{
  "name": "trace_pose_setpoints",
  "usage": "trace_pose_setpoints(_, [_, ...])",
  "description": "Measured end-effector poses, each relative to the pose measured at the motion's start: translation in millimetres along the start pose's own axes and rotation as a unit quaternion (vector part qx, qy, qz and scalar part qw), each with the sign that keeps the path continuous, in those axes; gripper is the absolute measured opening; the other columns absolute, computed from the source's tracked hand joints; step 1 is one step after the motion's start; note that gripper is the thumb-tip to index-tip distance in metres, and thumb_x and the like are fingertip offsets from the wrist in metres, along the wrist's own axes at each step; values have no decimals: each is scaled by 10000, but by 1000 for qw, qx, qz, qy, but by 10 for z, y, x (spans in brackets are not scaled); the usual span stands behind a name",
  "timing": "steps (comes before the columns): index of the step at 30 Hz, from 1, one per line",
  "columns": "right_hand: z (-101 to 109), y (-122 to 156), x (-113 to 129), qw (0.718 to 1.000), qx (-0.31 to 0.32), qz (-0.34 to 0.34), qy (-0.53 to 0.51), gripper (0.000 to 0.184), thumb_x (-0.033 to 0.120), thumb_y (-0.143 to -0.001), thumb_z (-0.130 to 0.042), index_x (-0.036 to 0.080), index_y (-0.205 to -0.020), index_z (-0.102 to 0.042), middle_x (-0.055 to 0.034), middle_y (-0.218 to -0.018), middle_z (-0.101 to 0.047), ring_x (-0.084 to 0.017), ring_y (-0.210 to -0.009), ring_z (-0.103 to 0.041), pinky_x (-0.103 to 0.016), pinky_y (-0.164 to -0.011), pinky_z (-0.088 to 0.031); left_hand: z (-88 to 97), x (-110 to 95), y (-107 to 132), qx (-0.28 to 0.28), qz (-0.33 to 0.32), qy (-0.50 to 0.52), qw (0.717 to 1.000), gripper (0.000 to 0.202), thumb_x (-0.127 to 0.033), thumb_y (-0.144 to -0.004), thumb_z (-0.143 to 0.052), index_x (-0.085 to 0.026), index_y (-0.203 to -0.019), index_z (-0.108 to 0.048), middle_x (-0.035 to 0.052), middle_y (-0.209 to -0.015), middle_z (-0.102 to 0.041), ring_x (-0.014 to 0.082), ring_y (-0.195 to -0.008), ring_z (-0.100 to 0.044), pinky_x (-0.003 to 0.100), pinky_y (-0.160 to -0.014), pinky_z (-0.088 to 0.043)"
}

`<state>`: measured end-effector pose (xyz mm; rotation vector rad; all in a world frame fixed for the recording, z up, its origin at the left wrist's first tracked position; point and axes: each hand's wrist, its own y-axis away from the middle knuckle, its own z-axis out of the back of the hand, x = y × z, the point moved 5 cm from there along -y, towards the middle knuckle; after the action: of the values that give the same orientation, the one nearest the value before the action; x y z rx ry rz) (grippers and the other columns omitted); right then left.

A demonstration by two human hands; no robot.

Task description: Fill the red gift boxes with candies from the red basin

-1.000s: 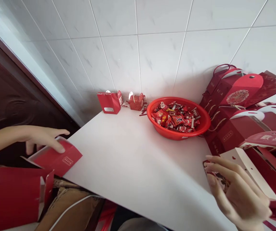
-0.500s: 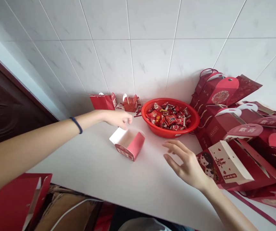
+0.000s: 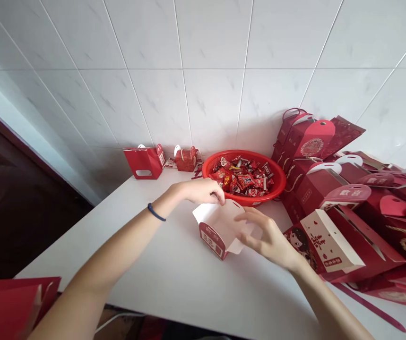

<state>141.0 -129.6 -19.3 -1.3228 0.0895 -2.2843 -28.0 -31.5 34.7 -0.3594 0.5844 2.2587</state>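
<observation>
A small red gift box (image 3: 211, 242) with a white inside stands on the white table (image 3: 174, 288), its top flaps spread apart. My left hand (image 3: 204, 191), a dark band (image 3: 156, 212) on its wrist, reaches over the far left of the box. Its fingers are curled against the far edge, near the rounded handle flap (image 3: 234, 206). At the right side is my right hand (image 3: 268, 236), fingers and thumb apart, touching the opened right-hand flap. Just behind the box sits a red plastic basket (image 3: 279, 186) full of red-wrapped sweets (image 3: 247, 181).
Red gift boxes and bags (image 3: 330, 189) are piled along the right side, with a dark red strap (image 3: 373, 309) in front. Two small boxes, a plain red one (image 3: 149, 163) and a patterned one (image 3: 186, 159), stand by the tiled wall (image 3: 213, 108). Another red box (image 3: 7, 307) is at lower left.
The gift box has shifted right and its right-hand flap has swung outward. My left hand has moved right to its far edge, and my right hand has come onto its right side.
</observation>
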Motion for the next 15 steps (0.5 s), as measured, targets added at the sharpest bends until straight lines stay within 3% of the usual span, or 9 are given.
trace_pose_setpoints(1, [15,19,-28,999,28,-17,-18,407,415,-895,-699,219,-1247,-648,-102,-1221,-674,-265,-1116,-647,-381,-960,-522,-19,22,23,4,10,-6,1000,293,-175,-866,-551,-213,-1072,-756,21,-1155,-755,188,-1022,-672,233,-812,-458])
trace_pose_setpoints(3, [18,54,-92,994,78,-59,-54,767,395,-858,-743,266,-1533,-400,-94,-1323,-642,-260,-1168,-632,-382,-993,-510,-61,75,80,28,28,-22,999,422,-292,-811,-669,-228,-1226,-708,49,-1284,-704,242,-1132,-652,261,-884,-475])
trace_pose_setpoints(6, [-30,91,-191,980,131,-116,-96,1042,430,-835,-774,326,-1638,-117,-77,-1348,-638,-261,-1162,-644,-392,-1001,-507,-120,167,164,78,39,-22,996,859,-439,-631,-837,-258,-1428,-571,81,-1480,-561,329,-1319,-548,335,-1032,-460])
trace_pose_setpoints(9, [-65,95,-258,975,144,-137,-97,1095,496,-830,-770,328,-1647,-61,-77,-1292,-665,-270,-1115,-664,-410,-1008,-498,-168,248,205,98,31,6,995,1067,-486,-528,-896,-272,-1493,-494,86,-1540,-486,367,-1393,-473,395,-1115,-421])
trace_pose_setpoints(15, [-90,105,-275,973,158,-149,-80,1119,562,-837,-741,296,-1652,-22,-87,-1153,-707,-253,-944,-688,-379,-897,-532,-344,344,199,105,13,63,992,1108,-491,-518,-916,-310,-1505,-447,73,-1540,-484,366,-1426,-434,441,-1148,-395])
